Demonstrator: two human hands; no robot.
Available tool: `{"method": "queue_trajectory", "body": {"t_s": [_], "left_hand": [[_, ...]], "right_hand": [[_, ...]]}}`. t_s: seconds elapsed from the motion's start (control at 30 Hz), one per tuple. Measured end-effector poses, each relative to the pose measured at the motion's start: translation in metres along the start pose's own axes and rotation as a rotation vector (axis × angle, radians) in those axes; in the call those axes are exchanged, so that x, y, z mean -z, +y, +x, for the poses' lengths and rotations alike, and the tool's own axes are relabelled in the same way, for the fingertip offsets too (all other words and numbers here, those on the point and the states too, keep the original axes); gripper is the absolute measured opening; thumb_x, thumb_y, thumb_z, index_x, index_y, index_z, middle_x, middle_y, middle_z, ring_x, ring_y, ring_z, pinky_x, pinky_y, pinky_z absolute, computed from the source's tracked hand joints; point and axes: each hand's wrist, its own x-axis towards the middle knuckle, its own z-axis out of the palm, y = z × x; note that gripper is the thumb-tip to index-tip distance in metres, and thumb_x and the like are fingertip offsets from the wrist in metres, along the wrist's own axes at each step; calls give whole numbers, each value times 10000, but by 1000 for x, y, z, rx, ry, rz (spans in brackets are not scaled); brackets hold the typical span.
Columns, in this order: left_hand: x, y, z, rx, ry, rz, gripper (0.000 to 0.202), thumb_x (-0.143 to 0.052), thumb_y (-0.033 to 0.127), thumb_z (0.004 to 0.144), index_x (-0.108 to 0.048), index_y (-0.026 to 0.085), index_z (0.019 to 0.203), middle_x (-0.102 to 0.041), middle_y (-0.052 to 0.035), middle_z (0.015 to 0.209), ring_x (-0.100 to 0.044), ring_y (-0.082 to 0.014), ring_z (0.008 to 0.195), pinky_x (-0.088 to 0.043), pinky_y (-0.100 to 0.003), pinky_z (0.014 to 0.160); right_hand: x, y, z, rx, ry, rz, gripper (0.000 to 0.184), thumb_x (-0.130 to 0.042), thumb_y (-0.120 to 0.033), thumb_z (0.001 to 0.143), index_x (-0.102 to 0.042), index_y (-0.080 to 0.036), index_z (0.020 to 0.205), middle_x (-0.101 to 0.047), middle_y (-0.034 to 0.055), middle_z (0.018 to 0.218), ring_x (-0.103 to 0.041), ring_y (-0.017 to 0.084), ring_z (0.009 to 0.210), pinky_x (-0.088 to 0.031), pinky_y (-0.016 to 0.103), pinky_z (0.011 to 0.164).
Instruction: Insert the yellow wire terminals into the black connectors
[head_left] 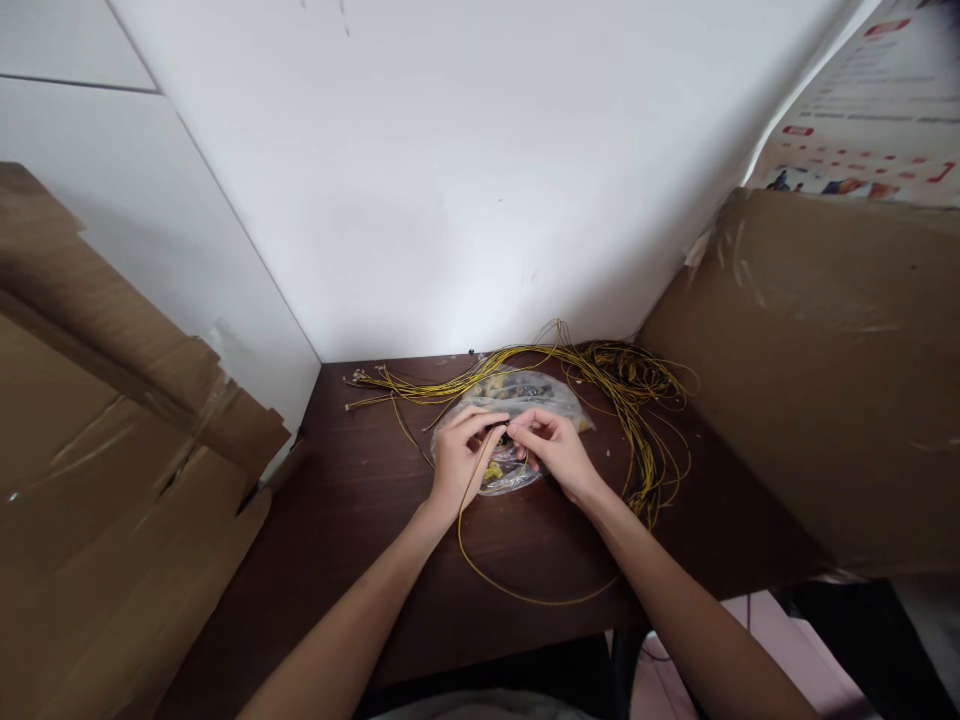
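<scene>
My left hand (pixel 461 452) and my right hand (pixel 553 447) meet over a clear plastic bag (pixel 525 484). Between their fingertips is a small black piece (pixel 504 430), too small to name. A thin yellow wire (pixel 517 597) runs from my left hand, loops down toward the table's front and passes under my right forearm. Both hands are closed, the fingers pinched together. Small yellow and black parts show through the bag. Behind it, a bundle of yellow and black wires (pixel 592 365) stretches across, with small light-coloured ends at the left and a tangle at the right.
The dark brown table (pixel 345 510) backs onto a white wall (pixel 450 180). Cardboard (pixel 112 430) stands at the left, and another cardboard panel (pixel 817 380) at the right. A printed sheet (pixel 862 120) hangs above the right panel. A tiny dark bit (pixel 471 352) lies by the wall.
</scene>
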Motion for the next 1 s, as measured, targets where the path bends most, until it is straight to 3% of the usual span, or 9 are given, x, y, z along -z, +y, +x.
{"method": "queue_trajectory", "body": {"t_s": [0.37,0.7,0.77,0.87,1.0], "left_hand": [[6,-3,5,65,66,-23,180,-571,277,799,-680,172,897,-615,-55,870,-568,-131,737,-434,-209,573],[-1,0,1,41,-15,-7,182,-560,274,806,-680,167,892,-613,-53,815,-560,-132,721,-449,-229,624],[0,-1,2,38,-7,-7,182,-566,276,802,-682,168,892,-618,-55,819,-561,-134,715,-450,-234,624],[2,-2,3,29,14,-21,178,-569,270,799,-685,170,890,-622,-59,830,-568,-138,726,-456,-240,642],[4,-2,4,58,39,-54,181,-567,264,799,-684,171,901,-619,-57,848,-582,-136,732,-464,-229,618]], "right_hand": [[0,0,1,-22,21,-11,271,-671,-402,668,-616,-141,712,-543,-12,550,-460,73,439,-325,166,340],[0,-1,1,-26,11,-10,284,-674,-414,657,-620,-140,708,-537,-15,540,-449,72,432,-321,173,345],[-1,-2,1,-19,-7,1,272,-673,-411,662,-619,-147,699,-559,-9,553,-469,81,454,-362,190,388],[-2,-3,0,-10,-52,26,251,-683,-395,663,-623,-155,706,-622,14,625,-554,116,574,-463,244,571],[0,-1,0,-38,-120,107,239,-663,-386,701,-620,-158,762,-637,14,641,-585,125,623,-471,273,668]]}}
